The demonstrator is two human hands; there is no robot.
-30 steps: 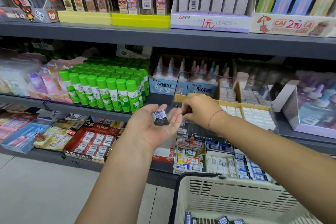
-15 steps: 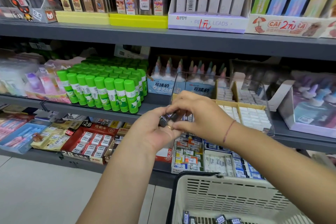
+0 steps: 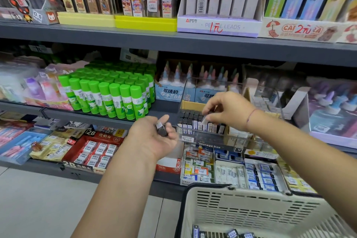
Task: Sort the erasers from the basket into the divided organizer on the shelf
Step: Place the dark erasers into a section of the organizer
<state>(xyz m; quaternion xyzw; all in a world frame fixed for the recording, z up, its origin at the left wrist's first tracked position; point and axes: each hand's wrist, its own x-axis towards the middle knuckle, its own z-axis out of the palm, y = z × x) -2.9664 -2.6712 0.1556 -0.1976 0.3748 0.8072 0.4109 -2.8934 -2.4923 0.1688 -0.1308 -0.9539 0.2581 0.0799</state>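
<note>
On the middle shelf: the clear organizer (image 3: 193, 135) stands at the front edge, between the green glue sticks (image 3: 108, 98) and a cardboard display to its right. This position keeps it within reach of both hands.
Organizer contents: the filed erasers (image 3: 190, 120) stand on end in tight rows in the left compartment. Upright packing fits more per row and shows the sleeve ends.
Right hand (image 3: 229, 110): fingertips and thumb are closed in a pinch on the pinched eraser (image 3: 204, 122), with the other fingers arched above. The hand holds the piece end-down over the front row, so it matches its neighbours.
Seating: the fingers hide the lower end, so it cannot be told whether this piece already touches the organizer floor.
Left hand (image 3: 154, 137): palm up, just left of the organizer. Thumb and fingers curl loosely round the spare eraser (image 3: 161, 129). It probably serves as a feed point, so the right hand has only a short reach.
Basket (image 3: 231, 189): positioned low, below the hands. Several loose erasers (image 3: 231, 233) lie on its floor.
Task status: judged part done, since stock lies in the basket and one piece waits in the palm.
Caution: a tilted insertion may knock over the neighbouring pieces.
</note>
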